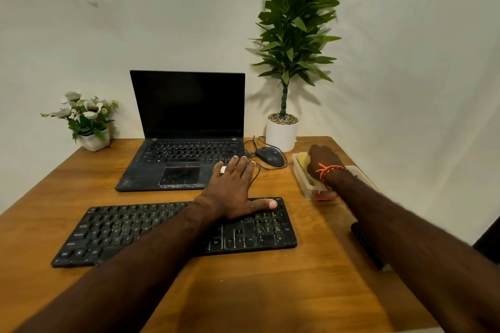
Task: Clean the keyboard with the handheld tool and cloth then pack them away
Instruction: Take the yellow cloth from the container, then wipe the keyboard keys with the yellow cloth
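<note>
Black keyboard (pixel 173 230) lying near-centre on the wooden desk (pixel 270 292), left hand (pixel 232 192) spread flat over its far right edge – right hand (pixel 323 163) down in the clear plastic box (pixel 303 181) on the right, on the yellow cloth (pixel 304 161), fingers hidden so grip unclear.

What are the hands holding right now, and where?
Left hand holds nothing, lying flat across the keyboard. Right hand is inside the clear container; its hold cannot be told.
</note>
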